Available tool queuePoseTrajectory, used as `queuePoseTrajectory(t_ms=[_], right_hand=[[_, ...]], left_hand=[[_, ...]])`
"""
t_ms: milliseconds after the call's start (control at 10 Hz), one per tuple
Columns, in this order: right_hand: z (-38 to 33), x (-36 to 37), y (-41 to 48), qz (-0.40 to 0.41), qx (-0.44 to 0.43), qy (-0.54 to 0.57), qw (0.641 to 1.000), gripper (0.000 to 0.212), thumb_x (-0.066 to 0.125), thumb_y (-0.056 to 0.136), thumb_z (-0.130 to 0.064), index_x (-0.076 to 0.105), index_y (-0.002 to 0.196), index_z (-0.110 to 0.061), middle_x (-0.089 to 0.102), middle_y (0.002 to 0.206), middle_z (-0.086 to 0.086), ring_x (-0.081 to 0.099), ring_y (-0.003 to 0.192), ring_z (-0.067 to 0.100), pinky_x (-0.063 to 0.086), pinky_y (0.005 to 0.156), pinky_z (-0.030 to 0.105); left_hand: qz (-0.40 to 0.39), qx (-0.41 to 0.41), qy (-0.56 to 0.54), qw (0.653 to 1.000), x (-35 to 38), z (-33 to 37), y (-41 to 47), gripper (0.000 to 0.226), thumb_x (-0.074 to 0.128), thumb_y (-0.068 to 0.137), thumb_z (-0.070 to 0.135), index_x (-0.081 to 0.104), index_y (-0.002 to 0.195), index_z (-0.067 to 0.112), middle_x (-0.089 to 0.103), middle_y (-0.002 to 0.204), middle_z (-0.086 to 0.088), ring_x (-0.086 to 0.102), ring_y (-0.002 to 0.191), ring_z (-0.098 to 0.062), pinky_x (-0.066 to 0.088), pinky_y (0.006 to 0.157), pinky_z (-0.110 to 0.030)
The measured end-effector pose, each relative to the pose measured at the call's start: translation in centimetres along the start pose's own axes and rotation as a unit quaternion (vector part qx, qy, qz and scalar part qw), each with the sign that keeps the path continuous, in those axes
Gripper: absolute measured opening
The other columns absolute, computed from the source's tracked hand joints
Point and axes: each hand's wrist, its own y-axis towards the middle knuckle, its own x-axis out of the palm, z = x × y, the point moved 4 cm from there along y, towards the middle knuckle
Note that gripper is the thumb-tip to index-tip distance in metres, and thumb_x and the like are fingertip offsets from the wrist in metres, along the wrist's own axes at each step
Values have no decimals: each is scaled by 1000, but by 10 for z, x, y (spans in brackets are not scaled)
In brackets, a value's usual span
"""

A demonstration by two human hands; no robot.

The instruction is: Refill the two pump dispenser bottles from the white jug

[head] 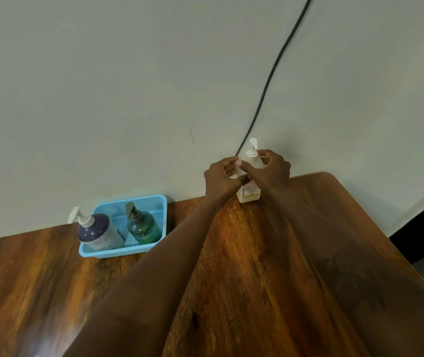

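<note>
Both hands' grip (248, 173) closes around the white pump bottle (249, 194).

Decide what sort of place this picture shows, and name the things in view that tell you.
Probably an indoor office or utility corner: a wooden table against a plain wall, a black cable running down it, and pump bottles in a blue basket.

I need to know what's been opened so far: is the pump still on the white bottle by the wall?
Still on. The white bottle stands upright with its pump seated on top; both hands grip its neck.
</note>
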Motion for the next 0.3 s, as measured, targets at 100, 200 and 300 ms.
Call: queuePoseTrajectory(t_ms=[100, 200, 300], right_hand=[[-1, -1, -3, -20, 18, -15, 1000, 99, 74, 63, -80, 55, 141, -22, 64, 139, 2, 59, 126, 26, 46, 104, 41], [-17, -13, -12, -35, 15, -24, 999, 113, 77, 57, -82, 44, 149, -25, 57, 147, 2, 54, 132, 26, 45, 109, 45], [-37, -25, -21, -41, 0, -46, 998, 114, 81, 59, -77, 40, 151, -24, 53, 152, 3, 50, 137, 28, 43, 112, 45]], left_hand=[[-3, -2, 9, 1000, -4, 3, -3, 67, 92, 76, 26, 67, 136, 11, 70, 135, -7, 69, 121, -23, 56, 102, -35], [-11, 10, 11, 1000, -20, 15, -10, 69, 93, 74, 24, 66, 136, 8, 71, 132, -10, 70, 119, -23, 56, 102, -32], [-11, -6, 6, 1000, -35, 31, -21, 73, 93, 74, 27, 64, 139, 7, 71, 133, -11, 69, 120, -22, 55, 102, -31]])
